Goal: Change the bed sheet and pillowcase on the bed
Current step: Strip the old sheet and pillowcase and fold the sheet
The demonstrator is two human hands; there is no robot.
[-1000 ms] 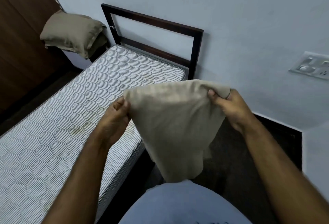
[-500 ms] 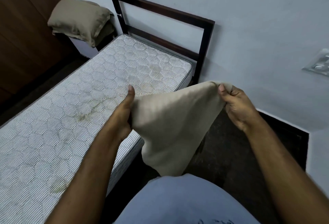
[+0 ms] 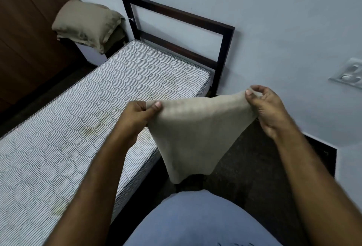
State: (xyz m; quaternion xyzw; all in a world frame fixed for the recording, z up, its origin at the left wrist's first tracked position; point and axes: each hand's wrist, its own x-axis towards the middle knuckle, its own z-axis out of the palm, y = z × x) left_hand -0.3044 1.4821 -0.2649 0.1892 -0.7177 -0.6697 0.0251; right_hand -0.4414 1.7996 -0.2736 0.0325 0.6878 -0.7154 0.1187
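Note:
A beige pillowcase (image 3: 197, 130) hangs in the air beside the bed, stretched by its top edge between both hands. My left hand (image 3: 137, 118) pinches its left corner with thumb on top. My right hand (image 3: 268, 108) pinches the right corner between thumb and fingertips. The cloth droops to a point above the dark floor. The bare striped mattress (image 3: 78, 128) lies to the left with no sheet on it and a few yellowish stains. A beige pillow (image 3: 86, 22) rests on folded cloth at the far left, beyond the bed's head.
A dark headboard frame (image 3: 225, 50) stands against the pale blue wall. A brown wooden door or wardrobe (image 3: 29, 40) fills the left side. A switch plate (image 3: 348, 73) sits on the right wall. Dark floor (image 3: 254, 167) runs between bed and wall.
Both hands shifted their grip along the pillowcase's top edge and pulled it out flatter; the left thumb now lies over the cloth. The view tilted down slightly.

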